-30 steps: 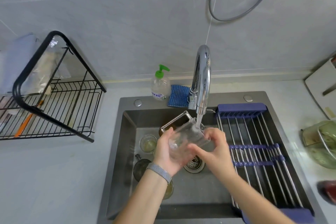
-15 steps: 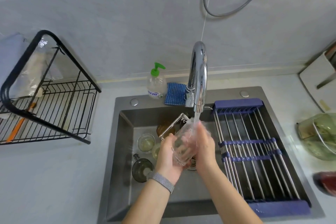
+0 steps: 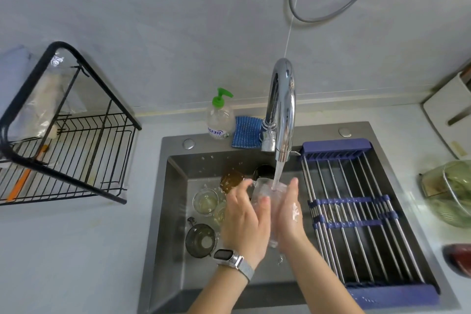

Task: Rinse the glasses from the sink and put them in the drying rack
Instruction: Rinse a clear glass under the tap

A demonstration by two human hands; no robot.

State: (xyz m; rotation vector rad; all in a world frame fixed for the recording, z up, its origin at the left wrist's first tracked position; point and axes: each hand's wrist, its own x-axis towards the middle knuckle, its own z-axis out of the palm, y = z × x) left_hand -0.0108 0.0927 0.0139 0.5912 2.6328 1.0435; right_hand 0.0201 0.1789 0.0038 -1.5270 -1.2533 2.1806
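Clear glass is held over the sink, mouth up under the tap stream — water runs straight into it. Left hand wraps its fingers around the glass from the left side, thumb across the front; a watch with a mesh band sits on that wrist. Right hand lies against the glass's right side with fingers straight and pointing up, palm pressed flat to it, wet.

Chrome faucet arches over from the back edge of the sink. In the basin left of the hands: two small clear glasses with yellowish residue, an amber glass behind them, a dark smoked glass cup nearer the front.

Roll-up drying rack with blue ends and steel rods spans the right half of the sink — nothing on the rods. Soap bottle with green pump and a blue sponge cloth sit on the back ledge. Black wire rack stands on the counter well to the left. Green glass container on the counter at right.
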